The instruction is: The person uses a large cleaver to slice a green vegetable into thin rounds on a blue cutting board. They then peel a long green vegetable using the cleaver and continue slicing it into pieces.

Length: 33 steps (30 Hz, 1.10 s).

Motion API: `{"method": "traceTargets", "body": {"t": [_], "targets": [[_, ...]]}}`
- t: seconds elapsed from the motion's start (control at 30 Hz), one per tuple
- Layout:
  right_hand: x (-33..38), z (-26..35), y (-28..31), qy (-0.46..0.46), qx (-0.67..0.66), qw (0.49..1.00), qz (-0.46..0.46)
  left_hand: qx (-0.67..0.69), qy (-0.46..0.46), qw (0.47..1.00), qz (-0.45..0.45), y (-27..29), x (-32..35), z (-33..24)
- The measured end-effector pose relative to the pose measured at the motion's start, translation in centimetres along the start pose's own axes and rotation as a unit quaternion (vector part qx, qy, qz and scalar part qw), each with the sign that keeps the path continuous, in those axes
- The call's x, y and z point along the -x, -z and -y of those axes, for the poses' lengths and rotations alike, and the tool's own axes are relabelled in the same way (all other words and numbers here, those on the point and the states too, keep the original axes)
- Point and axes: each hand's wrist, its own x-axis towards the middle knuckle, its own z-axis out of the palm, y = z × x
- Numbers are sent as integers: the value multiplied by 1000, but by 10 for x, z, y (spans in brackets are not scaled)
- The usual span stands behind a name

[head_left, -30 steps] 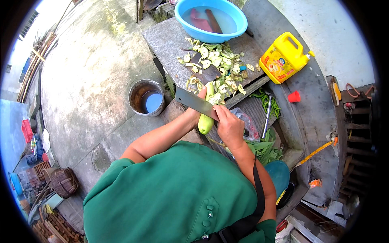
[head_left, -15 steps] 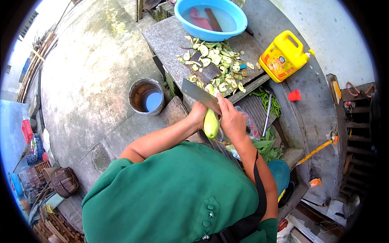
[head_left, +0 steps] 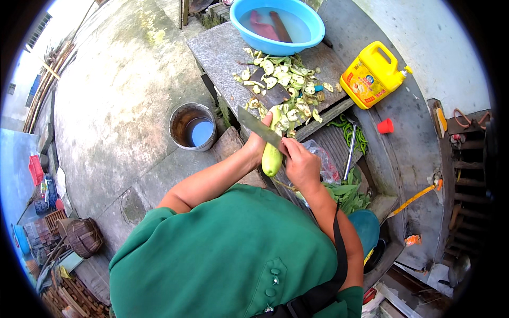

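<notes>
The left hand (head_left: pixel 255 144) is closed round the left side of a long, pale green gourd (head_left: pixel 272 160), which sits in front of the near edge of the stone tabletop (head_left: pixel 212 49). The right hand (head_left: pixel 302 165) is wrapped round the handle end of a broad cleaver (head_left: pixel 259 126), its blade lying slantwise across the gourd, pointing far and left. Cutting looks well under way: a wide scatter of pale, green-edged pieces (head_left: pixel 283 79) already covers the middle of the tabletop, reaching its near edge just beyond the gourd. What is left, as far as shows, is the gourd in hand, a good length of it uncut, its near end rounded and whole; the far end is too cluttered to judge. Whether the pieces are the part kept or trimmings, I cannot tell. At the far end of the tabletop stands a blue basin (head_left: pixel 279 49) of cloudy water. Slender green pods (head_left: pixel 361 142) and leafy greens (head_left: pixel 347 197) lie lower on the right, with no sign of cutting that I can make out
</notes>
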Motion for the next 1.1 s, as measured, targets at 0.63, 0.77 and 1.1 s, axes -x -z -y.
{"method": "traceTargets", "body": {"t": [0.63,0.77,1.1], "targets": [[5,-3,-8,58,85,995,-10,-12,9,999,49,15,3,4],[6,-6,-9,57,103,993,-12,-14,20,999,42,14,6,9],[3,-6,-4,35,101,994,-19,-31,-21,999,29,21,-6,14]]}}
